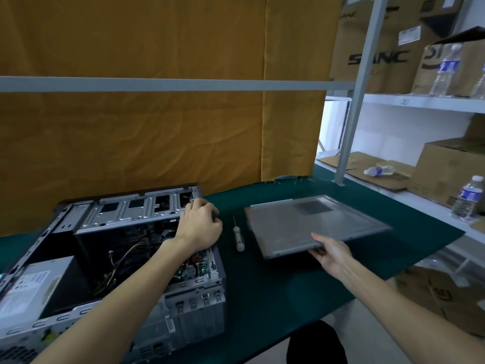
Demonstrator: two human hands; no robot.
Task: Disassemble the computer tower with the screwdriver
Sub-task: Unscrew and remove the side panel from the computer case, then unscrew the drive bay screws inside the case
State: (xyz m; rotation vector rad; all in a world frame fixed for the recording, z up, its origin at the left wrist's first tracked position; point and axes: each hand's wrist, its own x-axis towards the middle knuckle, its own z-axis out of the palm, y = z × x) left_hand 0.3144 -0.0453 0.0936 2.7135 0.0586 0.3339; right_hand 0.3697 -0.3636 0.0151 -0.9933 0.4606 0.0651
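The computer tower lies on its side at the left of the green table, its side open, with cables, a board and a power supply showing inside. My left hand rests on the tower's far right upper edge, fingers curled over the frame. The grey side panel is off the tower, to the right, its near edge slightly raised and blurred. My right hand grips that near edge. A screwdriver with a pale handle lies on the table between tower and panel.
The green table mat ends close to the right of the panel. A white shelf rack at the right holds cardboard boxes and several water bottles. An orange cloth hangs behind the table.
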